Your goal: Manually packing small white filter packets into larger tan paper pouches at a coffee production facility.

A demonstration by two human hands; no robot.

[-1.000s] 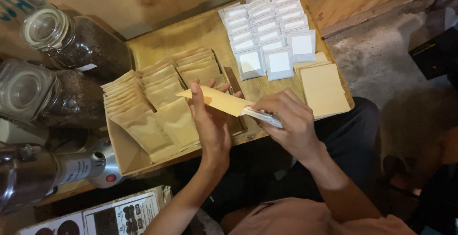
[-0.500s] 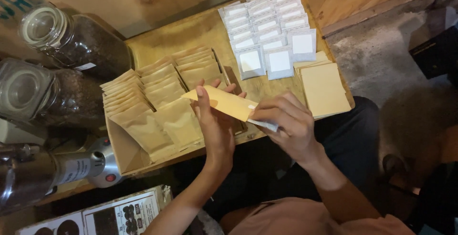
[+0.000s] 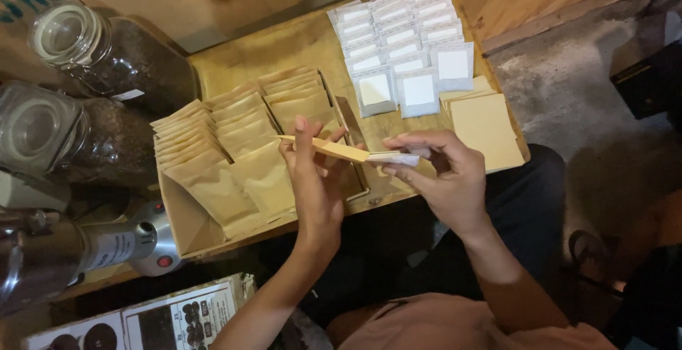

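Seen from above, a seated person holds a flat kraft-paper pouch (image 3: 323,148) edge-on over a wooden table (image 3: 305,41), the left hand (image 3: 316,179) gripping it from below with the thumb and fingers closed around its near end and the forefinger raised along its side. The right hand (image 3: 437,172) pinches a small white sachet (image 3: 393,158) between thumb and fingertips at the pouch's right-hand end, where the two touch; whether the sachet is partly inside the pouch cannot be told. Just beyond the hands, a shallow cardboard tray (image 3: 181,222) on the table holds overlapping rows of matching brown pouches (image 3: 234,144), laid flat like shingles. Farther back on the table, white sachets (image 3: 401,45) lie in neat overlapping columns, and to their right rests a small stack of plain tan cards (image 3: 486,130), near the table's edge. At the left of the frame, two glass jars with dark contents lie on their sides, one (image 3: 106,52) above the other (image 3: 64,137), with a metal appliance (image 3: 78,250) bearing a red button below them. A printed box (image 3: 163,318) sits at the lower left, close to the person's left forearm. The person's legs, in dark trousers, show beneath the table's near edge.
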